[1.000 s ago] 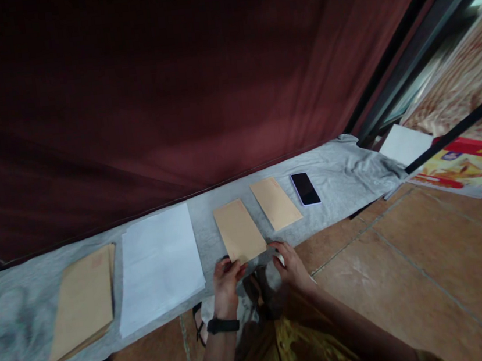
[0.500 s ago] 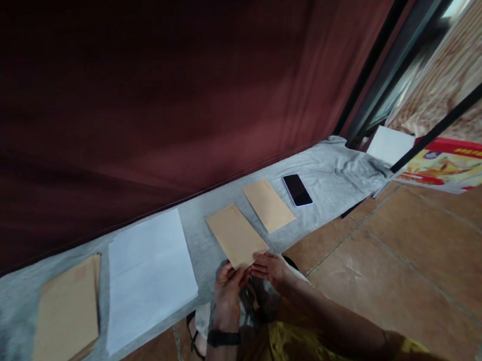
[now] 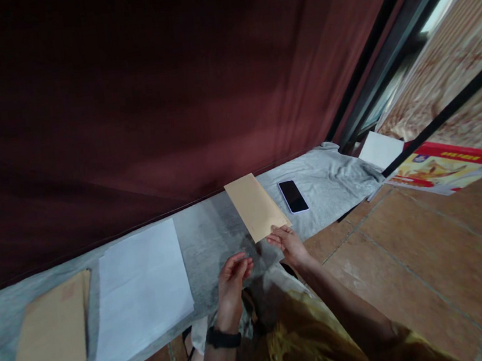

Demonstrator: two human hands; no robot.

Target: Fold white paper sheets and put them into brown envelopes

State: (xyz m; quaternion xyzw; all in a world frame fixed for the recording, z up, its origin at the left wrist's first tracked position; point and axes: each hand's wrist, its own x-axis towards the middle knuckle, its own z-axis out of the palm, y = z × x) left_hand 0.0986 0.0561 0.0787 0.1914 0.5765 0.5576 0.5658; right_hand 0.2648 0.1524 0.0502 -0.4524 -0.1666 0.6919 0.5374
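Note:
My right hand (image 3: 287,244) pinches the lower right corner of a brown paper envelope (image 3: 253,207). This envelope is over another brown envelope on the cloth-covered surface, and only a thin strip of the lower one shows along the right edge. My left hand (image 3: 233,272), with a dark band on its wrist, is apart from the envelope, below and left of it. Its fingers are loosely curled with nothing in them. Right of the envelopes lies a phone (image 3: 294,196) with a dark screen and a pale lilac edge.
A stack of white paper sheets (image 3: 143,295) lies to the left on the grey cloth (image 3: 206,231). Farther left is a pile of brown envelopes (image 3: 49,338). A dark red curtain (image 3: 151,127) hangs behind. At right, a red-and-yellow printed box (image 3: 445,166) rests on the tiled floor (image 3: 428,239).
The held envelope has moved up and right, onto the other envelope. My left hand has let go of it; my right hand still grips its corner. The view has shifted slightly.

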